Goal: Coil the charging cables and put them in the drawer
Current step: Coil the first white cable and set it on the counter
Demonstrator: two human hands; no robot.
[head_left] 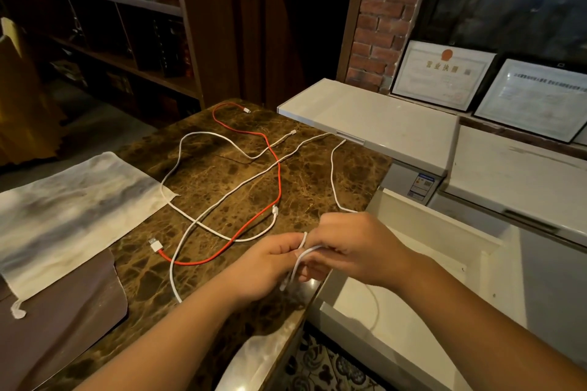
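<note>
Both hands, left hand [270,260] & right hand [352,247], closed on a thin white charging cable [300,259] at the brown marble table [222,174] edge, prob. starting a coil over the open white drawer [444,241]. Further out: red charging cable [279,182] & other white cable [203,136] loose, crossing.

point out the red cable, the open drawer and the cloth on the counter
red cable [279,181]: head view, on its long straight run mid-counter
open drawer [413,320]: head view, on its bare pale floor
cloth [73,209]: head view, on the middle of the fabric
</note>
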